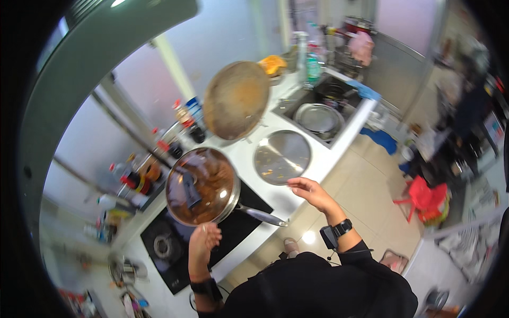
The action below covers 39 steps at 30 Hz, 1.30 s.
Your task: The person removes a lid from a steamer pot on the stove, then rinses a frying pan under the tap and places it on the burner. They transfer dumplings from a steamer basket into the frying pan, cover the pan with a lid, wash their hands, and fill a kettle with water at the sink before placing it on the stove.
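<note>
My left hand [204, 242] is raised just below the near rim of a covered frying pan [234, 202], its fingers loosely bent with nothing seen in them. Brown food shows through the pan's glass lid [214, 190], which has a dark handle. The pan is on a black glass cooktop [234, 238], its long metal handle pointing right. My right hand [312, 192], fingers spread and holding nothing, hovers at the near edge of a round metal plate [282, 158] with yellowish bits on it. Whether its fingertips touch the plate, I cannot tell.
A large wok [237, 99] leans on its side behind the plate. The sink [350, 107] beyond holds metal dishware. Sauce bottles [187, 119] line the back of the counter. To the left is another burner [165, 246]. A red stool [423, 198] stands on the floor at right.
</note>
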Tool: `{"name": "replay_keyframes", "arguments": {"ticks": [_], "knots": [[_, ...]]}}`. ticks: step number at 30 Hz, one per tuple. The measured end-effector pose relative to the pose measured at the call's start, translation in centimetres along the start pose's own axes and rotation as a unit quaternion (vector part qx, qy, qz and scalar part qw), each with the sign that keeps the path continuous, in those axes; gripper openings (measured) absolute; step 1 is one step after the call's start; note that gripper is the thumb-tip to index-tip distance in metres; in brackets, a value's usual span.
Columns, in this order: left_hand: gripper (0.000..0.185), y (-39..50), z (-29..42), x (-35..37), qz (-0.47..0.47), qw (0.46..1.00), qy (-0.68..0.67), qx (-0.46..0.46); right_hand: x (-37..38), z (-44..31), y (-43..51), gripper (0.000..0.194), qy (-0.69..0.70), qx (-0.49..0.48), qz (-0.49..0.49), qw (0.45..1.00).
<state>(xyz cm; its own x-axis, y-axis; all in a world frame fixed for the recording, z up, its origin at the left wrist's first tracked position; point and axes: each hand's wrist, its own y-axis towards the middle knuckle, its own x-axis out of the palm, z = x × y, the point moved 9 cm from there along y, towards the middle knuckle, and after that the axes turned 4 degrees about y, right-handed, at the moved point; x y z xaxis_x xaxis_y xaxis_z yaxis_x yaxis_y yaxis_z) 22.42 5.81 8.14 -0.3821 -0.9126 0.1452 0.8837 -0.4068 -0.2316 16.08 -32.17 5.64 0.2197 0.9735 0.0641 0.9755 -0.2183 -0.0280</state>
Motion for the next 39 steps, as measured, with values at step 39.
{"name": "replay_keyframes", "arguments": {"ticks": [39], "knots": [[0.021, -7.0, -29.7, 87.7, -0.536, 0.77, 0.24, -0.248, -63.1, 9.5, -64.3, 0.024, 0.208, 0.032, 0.607, 0.766]]}}
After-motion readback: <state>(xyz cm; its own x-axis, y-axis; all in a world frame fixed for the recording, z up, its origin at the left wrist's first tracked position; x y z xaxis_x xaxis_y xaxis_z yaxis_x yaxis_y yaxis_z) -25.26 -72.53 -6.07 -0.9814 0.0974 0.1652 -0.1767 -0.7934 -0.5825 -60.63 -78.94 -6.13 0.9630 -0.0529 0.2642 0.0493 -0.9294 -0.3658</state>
